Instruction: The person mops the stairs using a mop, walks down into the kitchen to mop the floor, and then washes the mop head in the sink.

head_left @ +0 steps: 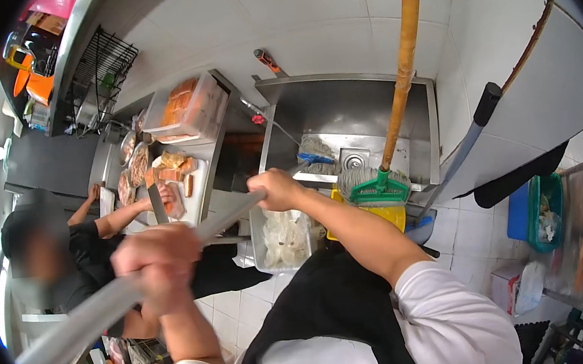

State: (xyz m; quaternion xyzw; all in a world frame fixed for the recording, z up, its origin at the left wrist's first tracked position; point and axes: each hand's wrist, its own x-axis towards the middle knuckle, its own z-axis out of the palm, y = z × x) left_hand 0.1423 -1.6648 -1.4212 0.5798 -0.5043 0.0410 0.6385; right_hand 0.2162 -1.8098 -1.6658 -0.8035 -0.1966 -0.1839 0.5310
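Both of my hands grip the pale grey handle of a mop. My left hand [158, 263], slightly blurred, wraps the handle toward its upper end at the lower left. Farther along, my right hand [278, 189] is closed round it near the sink. The mop [316, 157] has a blue clamp and grey strings, which lie in the steel sink [340, 102] near its left wall. A second mop [381, 188], with a green clamp and wooden pole, leans upright at the sink's front edge, above a yellow bucket [377, 217].
A white bin [284, 243] with plastic bags stands below my right arm. On the left, a co-worker [79, 254] handles food at a steel counter. A blue-grey pole [467, 131] leans at the right wall. Green and blue bins [546, 215] stand farther right.
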